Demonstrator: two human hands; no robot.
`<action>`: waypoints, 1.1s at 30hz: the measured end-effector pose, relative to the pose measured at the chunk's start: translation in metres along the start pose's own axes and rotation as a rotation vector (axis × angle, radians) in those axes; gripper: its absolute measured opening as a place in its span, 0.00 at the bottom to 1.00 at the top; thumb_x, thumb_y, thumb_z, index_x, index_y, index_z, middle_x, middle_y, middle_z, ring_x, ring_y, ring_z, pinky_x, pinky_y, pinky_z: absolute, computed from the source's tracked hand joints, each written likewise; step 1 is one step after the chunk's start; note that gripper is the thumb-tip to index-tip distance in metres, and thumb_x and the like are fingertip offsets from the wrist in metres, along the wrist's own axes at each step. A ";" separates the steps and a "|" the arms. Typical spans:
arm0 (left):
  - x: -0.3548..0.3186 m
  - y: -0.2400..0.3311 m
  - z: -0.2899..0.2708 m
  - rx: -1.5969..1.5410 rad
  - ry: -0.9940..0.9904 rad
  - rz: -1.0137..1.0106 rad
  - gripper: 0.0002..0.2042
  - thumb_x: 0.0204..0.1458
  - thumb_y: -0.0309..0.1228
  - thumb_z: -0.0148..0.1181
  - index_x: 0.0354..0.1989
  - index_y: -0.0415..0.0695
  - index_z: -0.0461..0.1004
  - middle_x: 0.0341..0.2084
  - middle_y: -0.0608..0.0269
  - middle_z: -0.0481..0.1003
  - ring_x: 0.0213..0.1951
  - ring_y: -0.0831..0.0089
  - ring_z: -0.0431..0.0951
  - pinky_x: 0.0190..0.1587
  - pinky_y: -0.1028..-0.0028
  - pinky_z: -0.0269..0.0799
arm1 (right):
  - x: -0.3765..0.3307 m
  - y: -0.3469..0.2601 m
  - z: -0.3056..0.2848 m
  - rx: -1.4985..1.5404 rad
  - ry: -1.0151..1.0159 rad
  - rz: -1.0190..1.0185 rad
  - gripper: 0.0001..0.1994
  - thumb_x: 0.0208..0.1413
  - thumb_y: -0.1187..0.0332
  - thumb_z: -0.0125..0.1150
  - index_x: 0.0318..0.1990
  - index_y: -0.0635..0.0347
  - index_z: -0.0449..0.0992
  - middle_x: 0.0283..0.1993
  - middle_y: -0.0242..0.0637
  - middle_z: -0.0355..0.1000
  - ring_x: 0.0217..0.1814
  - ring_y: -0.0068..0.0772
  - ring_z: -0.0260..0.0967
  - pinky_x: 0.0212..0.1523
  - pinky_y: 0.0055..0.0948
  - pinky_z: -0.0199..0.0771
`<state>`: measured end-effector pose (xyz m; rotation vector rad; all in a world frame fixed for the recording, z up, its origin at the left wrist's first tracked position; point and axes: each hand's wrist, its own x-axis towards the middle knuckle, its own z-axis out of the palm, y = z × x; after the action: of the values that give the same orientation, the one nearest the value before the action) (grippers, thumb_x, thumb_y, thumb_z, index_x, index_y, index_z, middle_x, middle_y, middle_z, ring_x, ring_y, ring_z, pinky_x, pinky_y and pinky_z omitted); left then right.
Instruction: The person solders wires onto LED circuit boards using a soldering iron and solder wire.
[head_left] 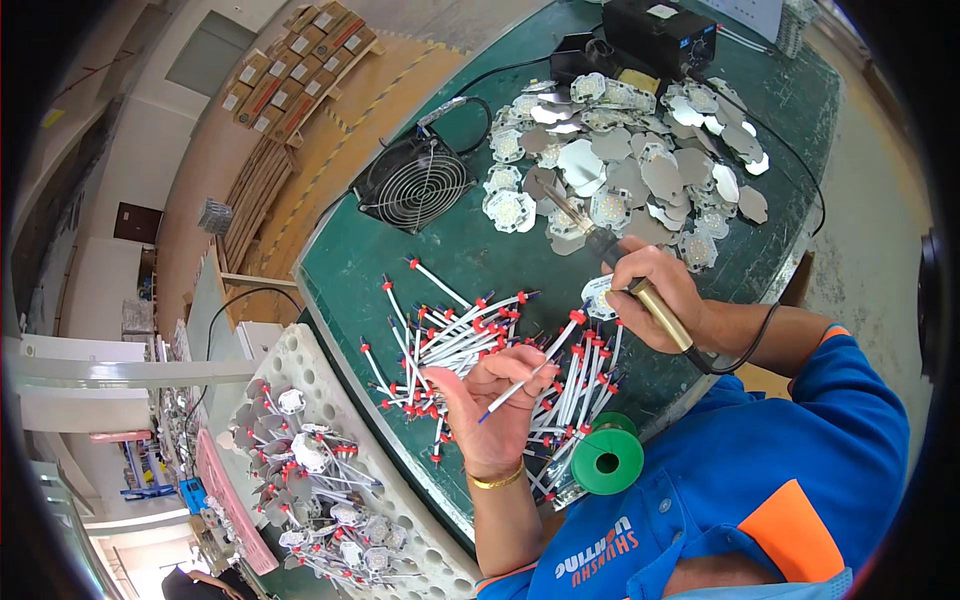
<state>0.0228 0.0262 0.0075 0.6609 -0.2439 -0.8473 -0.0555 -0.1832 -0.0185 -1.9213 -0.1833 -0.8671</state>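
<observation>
My left hand (503, 405) is turned palm up near the front of the green table, fingers curled around a white wire (530, 376) with a red ring at its upper end. My right hand (655, 290) grips a soldering iron (660, 312) by its gold handle, its tip pointing away over the pile of boards. An LED board (598, 297) shows beside my right fingertips, close to the wire's ringed end; whether the fingers touch it I cannot tell. Many loose white wires (460, 345) with red rings lie around and under my left hand.
LED boards and grey plates (630, 180) lie heaped at the back, before a black soldering station (660, 40). A fan (418, 185) stands at the far left. A green solder spool (607, 455) sits near my body. A white foam tray (400, 500) holds wired boards.
</observation>
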 end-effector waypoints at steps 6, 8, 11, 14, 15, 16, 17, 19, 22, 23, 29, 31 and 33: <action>-0.001 -0.014 0.001 0.261 -0.012 -0.020 0.10 0.46 0.22 0.58 0.36 0.38 0.66 0.32 0.60 0.70 0.34 0.77 0.72 0.39 0.78 0.69 | 0.011 -0.010 0.002 0.028 -0.010 0.020 0.13 0.41 0.83 0.54 0.35 0.59 0.63 0.28 0.37 0.63 0.22 0.33 0.60 0.22 0.28 0.61; 0.002 -0.018 0.001 0.287 -0.039 -0.067 0.21 0.43 0.15 0.58 0.46 0.40 0.61 0.34 0.62 0.70 0.34 0.80 0.72 0.39 0.80 0.69 | 0.014 -0.013 0.006 0.044 -0.046 0.003 0.13 0.41 0.83 0.54 0.34 0.59 0.63 0.27 0.37 0.63 0.22 0.34 0.60 0.23 0.29 0.61; 0.001 -0.018 0.013 0.394 0.063 -0.086 0.23 0.45 0.16 0.56 0.52 0.39 0.59 0.36 0.63 0.69 0.34 0.80 0.72 0.39 0.81 0.68 | 0.023 -0.018 0.013 0.071 -0.121 -0.075 0.13 0.40 0.83 0.55 0.34 0.59 0.63 0.26 0.36 0.63 0.22 0.36 0.59 0.23 0.29 0.61; 0.000 -0.020 0.011 0.417 0.062 -0.019 0.24 0.50 0.19 0.53 0.56 0.39 0.55 0.36 0.65 0.69 0.33 0.81 0.71 0.36 0.83 0.67 | 0.024 -0.021 0.023 0.081 -0.153 -0.084 0.13 0.39 0.83 0.56 0.33 0.59 0.63 0.25 0.35 0.63 0.22 0.38 0.59 0.19 0.29 0.60; -0.001 -0.020 0.008 0.467 0.063 0.003 0.23 0.51 0.21 0.51 0.56 0.39 0.55 0.34 0.66 0.69 0.32 0.82 0.70 0.34 0.84 0.66 | 0.024 -0.022 0.026 0.075 -0.179 -0.069 0.13 0.39 0.82 0.56 0.33 0.59 0.63 0.26 0.35 0.64 0.21 0.37 0.59 0.18 0.29 0.60; -0.001 -0.020 0.006 0.533 0.101 0.029 0.19 0.53 0.26 0.51 0.54 0.41 0.60 0.32 0.65 0.71 0.26 0.82 0.68 0.26 0.85 0.63 | 0.023 -0.020 0.031 0.083 -0.163 -0.111 0.12 0.39 0.82 0.57 0.32 0.59 0.63 0.26 0.34 0.64 0.21 0.35 0.59 0.16 0.29 0.59; -0.003 -0.019 0.005 0.530 0.107 0.035 0.19 0.53 0.26 0.51 0.54 0.41 0.60 0.32 0.65 0.71 0.26 0.82 0.68 0.26 0.85 0.63 | 0.025 -0.021 0.032 0.087 -0.171 -0.114 0.12 0.39 0.82 0.57 0.32 0.59 0.63 0.26 0.34 0.64 0.21 0.35 0.59 0.16 0.29 0.59; -0.008 -0.017 0.003 0.488 0.219 -0.035 0.15 0.56 0.30 0.47 0.52 0.42 0.63 0.27 0.67 0.71 0.20 0.86 0.62 0.20 0.87 0.55 | 0.030 -0.023 0.033 0.060 -0.141 -0.178 0.12 0.40 0.82 0.57 0.32 0.59 0.63 0.25 0.34 0.64 0.21 0.34 0.59 0.16 0.29 0.58; -0.009 -0.015 0.007 0.527 0.221 -0.022 0.13 0.58 0.33 0.44 0.50 0.44 0.65 0.21 0.67 0.70 0.16 0.87 0.56 0.18 0.87 0.47 | 0.034 -0.019 0.033 0.067 -0.079 -0.177 0.11 0.42 0.81 0.57 0.32 0.60 0.63 0.24 0.35 0.65 0.22 0.36 0.59 0.19 0.29 0.59; -0.010 -0.014 0.007 0.516 0.221 -0.060 0.13 0.58 0.33 0.43 0.50 0.44 0.65 0.19 0.66 0.69 0.16 0.87 0.55 0.17 0.87 0.47 | 0.035 -0.017 0.032 0.075 -0.056 -0.172 0.11 0.43 0.80 0.57 0.33 0.60 0.62 0.24 0.35 0.65 0.22 0.36 0.59 0.20 0.29 0.60; -0.006 -0.017 0.006 0.492 0.179 -0.049 0.12 0.58 0.32 0.43 0.47 0.43 0.66 0.18 0.65 0.68 0.15 0.86 0.55 0.17 0.86 0.47 | 0.032 -0.011 0.029 0.033 -0.058 -0.182 0.11 0.44 0.81 0.56 0.33 0.60 0.62 0.25 0.37 0.66 0.22 0.37 0.59 0.20 0.30 0.59; -0.006 -0.018 0.007 0.490 0.175 -0.045 0.11 0.58 0.32 0.43 0.46 0.43 0.67 0.18 0.65 0.69 0.15 0.86 0.55 0.16 0.86 0.47 | 0.032 -0.009 0.029 0.032 -0.048 -0.210 0.11 0.44 0.81 0.56 0.33 0.59 0.62 0.25 0.37 0.65 0.22 0.37 0.59 0.20 0.30 0.59; -0.006 -0.019 0.007 0.488 0.171 -0.042 0.11 0.58 0.32 0.44 0.45 0.42 0.67 0.18 0.65 0.69 0.15 0.86 0.55 0.16 0.86 0.47 | 0.031 -0.007 0.029 0.032 -0.044 -0.244 0.10 0.45 0.79 0.59 0.33 0.62 0.63 0.22 0.38 0.63 0.20 0.36 0.60 0.18 0.29 0.59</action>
<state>0.0039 0.0179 0.0015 1.1928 -0.2855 -0.7700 -0.0214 -0.1628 -0.0010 -1.9140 -0.4633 -0.9760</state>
